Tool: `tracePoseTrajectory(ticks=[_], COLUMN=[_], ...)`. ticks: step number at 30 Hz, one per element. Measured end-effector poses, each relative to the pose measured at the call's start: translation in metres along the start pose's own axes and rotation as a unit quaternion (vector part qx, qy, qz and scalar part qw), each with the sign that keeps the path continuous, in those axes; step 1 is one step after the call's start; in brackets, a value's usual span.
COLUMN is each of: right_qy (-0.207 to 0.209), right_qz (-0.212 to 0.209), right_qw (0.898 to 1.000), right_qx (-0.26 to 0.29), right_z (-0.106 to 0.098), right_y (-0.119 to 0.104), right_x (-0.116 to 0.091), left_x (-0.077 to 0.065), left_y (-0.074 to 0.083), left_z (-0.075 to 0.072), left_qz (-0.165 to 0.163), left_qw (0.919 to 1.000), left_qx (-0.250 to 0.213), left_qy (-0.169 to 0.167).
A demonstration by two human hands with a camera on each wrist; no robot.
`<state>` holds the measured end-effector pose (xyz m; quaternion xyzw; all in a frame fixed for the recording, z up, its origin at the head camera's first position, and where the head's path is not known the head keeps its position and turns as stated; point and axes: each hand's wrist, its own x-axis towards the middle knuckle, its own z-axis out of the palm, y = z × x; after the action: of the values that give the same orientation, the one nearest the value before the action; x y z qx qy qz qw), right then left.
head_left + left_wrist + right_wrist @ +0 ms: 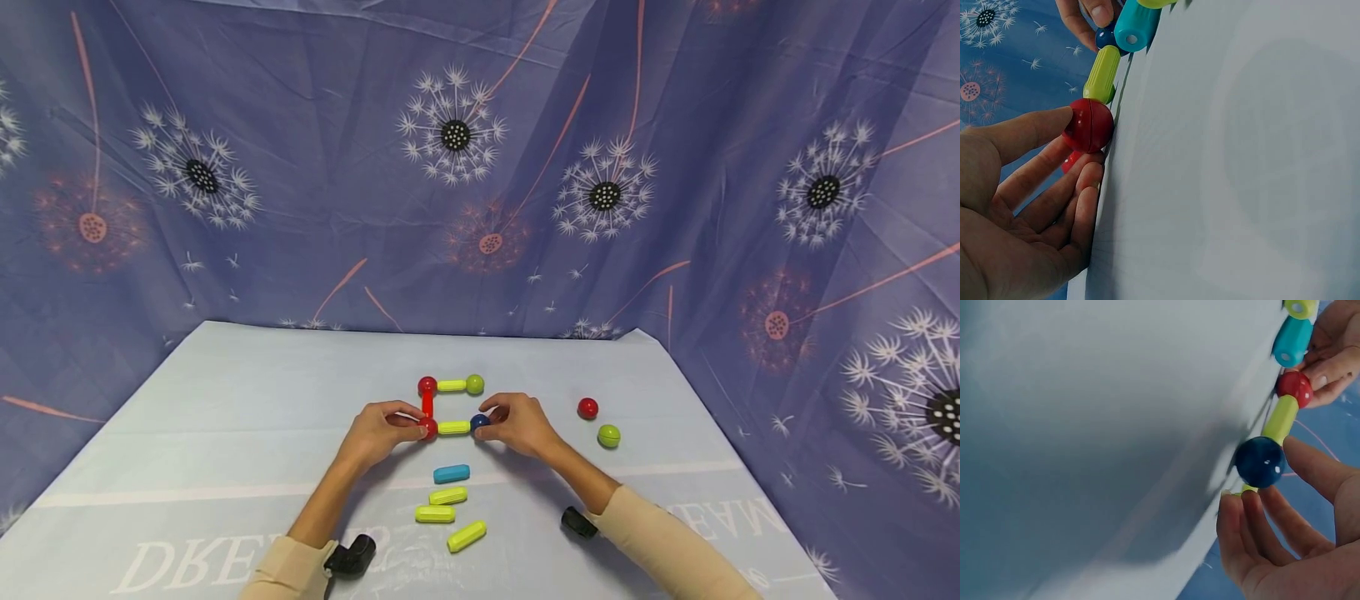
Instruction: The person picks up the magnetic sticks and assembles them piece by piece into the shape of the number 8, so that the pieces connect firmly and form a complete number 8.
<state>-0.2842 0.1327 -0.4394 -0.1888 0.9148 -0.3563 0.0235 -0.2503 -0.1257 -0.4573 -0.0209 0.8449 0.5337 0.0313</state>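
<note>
My left hand pinches a glossy red ball between thumb and fingers at the near left corner of a ball-and-rod shape. A yellow-green rod runs from it to a dark blue ball, which my right hand holds by thumb and fingertips. Behind the left hand, a red rod leads back to another red ball. From there a second yellow-green rod reaches a green ball. In the right wrist view the blue ball shows plainly, with the thumb against its side.
Nearer me on the white-clothed table lie a blue rod and several yellow-green rods. To the right of my right hand sit a loose red ball and a green ball. A dandelion-print curtain stands behind.
</note>
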Motion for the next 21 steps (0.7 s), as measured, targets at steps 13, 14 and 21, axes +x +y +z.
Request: tracePoseTrajectory(ticks=[13, 14, 21], right_qy=[-0.015, -0.023, -0.071], right_qz=[-0.06, -0.062, -0.056], right_qw=[0.998, 0.998, 0.996], right_qx=[-0.003, -0.002, 0.007], right_z=[-0.003, -0.001, 0.008], right_y=[-0.03, -0.032, -0.041], right_x=[-0.013, -0.015, -0.019], left_x=[0.0, 0.0, 0.0], left_y=[0.001, 0.001, 0.001], left_z=[-0.001, -0.001, 0.0], left_qz=[-0.003, -0.004, -0.002], left_qw=[1.0, 1.0, 1.0], left_qx=[0.007, 0.007, 0.002], left_qy=[0.003, 0.003, 0.0])
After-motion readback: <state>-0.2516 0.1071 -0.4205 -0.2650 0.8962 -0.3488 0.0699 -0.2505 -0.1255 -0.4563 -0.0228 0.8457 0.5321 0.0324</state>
